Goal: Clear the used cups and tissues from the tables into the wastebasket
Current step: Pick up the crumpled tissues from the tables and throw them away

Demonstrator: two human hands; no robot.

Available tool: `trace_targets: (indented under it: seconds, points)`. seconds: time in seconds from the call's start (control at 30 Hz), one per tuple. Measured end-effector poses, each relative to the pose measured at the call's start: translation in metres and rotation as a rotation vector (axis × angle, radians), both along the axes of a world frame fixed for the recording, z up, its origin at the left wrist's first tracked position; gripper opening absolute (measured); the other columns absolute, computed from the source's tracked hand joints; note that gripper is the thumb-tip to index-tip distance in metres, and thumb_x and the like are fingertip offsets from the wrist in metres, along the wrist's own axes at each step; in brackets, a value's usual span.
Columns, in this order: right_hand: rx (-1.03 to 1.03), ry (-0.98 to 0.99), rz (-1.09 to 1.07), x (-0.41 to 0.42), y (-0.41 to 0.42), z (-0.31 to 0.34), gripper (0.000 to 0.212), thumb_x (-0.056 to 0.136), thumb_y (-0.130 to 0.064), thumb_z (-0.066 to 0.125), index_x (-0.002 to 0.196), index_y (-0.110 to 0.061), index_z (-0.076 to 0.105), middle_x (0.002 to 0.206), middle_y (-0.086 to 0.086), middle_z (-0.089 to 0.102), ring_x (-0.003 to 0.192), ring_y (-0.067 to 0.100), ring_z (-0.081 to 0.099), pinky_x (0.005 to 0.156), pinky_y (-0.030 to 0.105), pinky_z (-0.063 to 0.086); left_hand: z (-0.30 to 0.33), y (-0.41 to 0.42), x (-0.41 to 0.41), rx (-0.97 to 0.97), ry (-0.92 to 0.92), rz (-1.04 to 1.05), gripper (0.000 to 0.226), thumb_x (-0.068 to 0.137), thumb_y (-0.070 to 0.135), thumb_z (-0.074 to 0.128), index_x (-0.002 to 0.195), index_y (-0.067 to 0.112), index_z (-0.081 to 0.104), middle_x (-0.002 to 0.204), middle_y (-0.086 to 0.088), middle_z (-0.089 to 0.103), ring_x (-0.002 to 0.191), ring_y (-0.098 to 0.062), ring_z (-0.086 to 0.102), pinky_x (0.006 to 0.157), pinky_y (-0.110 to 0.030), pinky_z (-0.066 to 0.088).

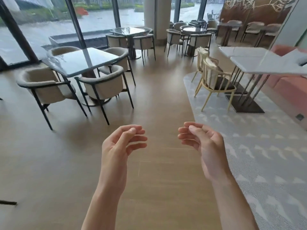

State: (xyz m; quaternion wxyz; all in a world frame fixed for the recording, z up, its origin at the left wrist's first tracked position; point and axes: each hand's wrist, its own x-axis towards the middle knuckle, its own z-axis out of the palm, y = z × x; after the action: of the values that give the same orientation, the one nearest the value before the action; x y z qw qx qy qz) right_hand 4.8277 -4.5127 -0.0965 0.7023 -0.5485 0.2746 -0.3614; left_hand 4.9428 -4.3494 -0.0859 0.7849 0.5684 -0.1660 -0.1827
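Note:
My left hand [122, 143] and my right hand [201, 141] hang in front of me above the wooden floor, palms turned toward each other, fingers loosely curled, nothing in either. No cup, tissue or wastebasket shows in this view. A glossy grey square table [79, 62] stands ahead on the left with nothing visible on its top. A white table [259, 61] stands on the right; a small dark object [302, 61] lies at its far right edge, too cut off to identify.
Several upholstered armchairs [101, 85] ring the grey table. A cream slatted chair [216, 80] faces the white table on a patterned grey rug [249, 146]. More tables [129, 31] and chairs stand further back by the windows. A wooden-floor aisle [159, 97] runs between them.

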Motion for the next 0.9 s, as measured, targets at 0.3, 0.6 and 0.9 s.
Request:
trace_targets:
  seconds: [0.3, 0.6, 0.9]
  points:
    - [-0.007, 0.094, -0.03, 0.2, -0.168, -0.045, 0.018, 0.1, -0.002, 0.054, 0.097, -0.006, 0.071, 0.086, 0.012, 0.077, 0.077, 0.022, 0.071, 0.07, 0.027, 0.058, -0.051, -0.173, 0.204, 0.05, 0.079, -0.03, 0.023, 0.099, 0.003, 0.051, 0.093, 0.002, 0.074, 0.091, -0.015, 0.074, 0.08, -0.027, 0.07, 0.079, -0.043, 0.055]
    - [-0.041, 0.052, -0.145, 0.401, -0.331, -0.001, 0.018, 0.101, -0.002, 0.053, 0.097, -0.005, 0.071, 0.087, 0.014, 0.076, 0.077, 0.023, 0.071, 0.072, 0.029, 0.059, 0.003, -0.345, 0.427, -0.002, 0.01, -0.118, 0.026, 0.099, 0.003, 0.051, 0.089, 0.007, 0.075, 0.088, -0.013, 0.074, 0.08, -0.028, 0.07, 0.077, -0.04, 0.056]
    - [-0.012, 0.053, -0.181, 0.561, -0.49, -0.032, 0.018, 0.101, -0.003, 0.054, 0.099, -0.005, 0.072, 0.089, 0.013, 0.077, 0.079, 0.024, 0.072, 0.073, 0.03, 0.058, -0.028, -0.509, 0.578, 0.077, 0.031, -0.13, 0.022, 0.099, 0.001, 0.051, 0.096, 0.0, 0.073, 0.094, -0.014, 0.075, 0.082, -0.026, 0.07, 0.076, -0.038, 0.058]
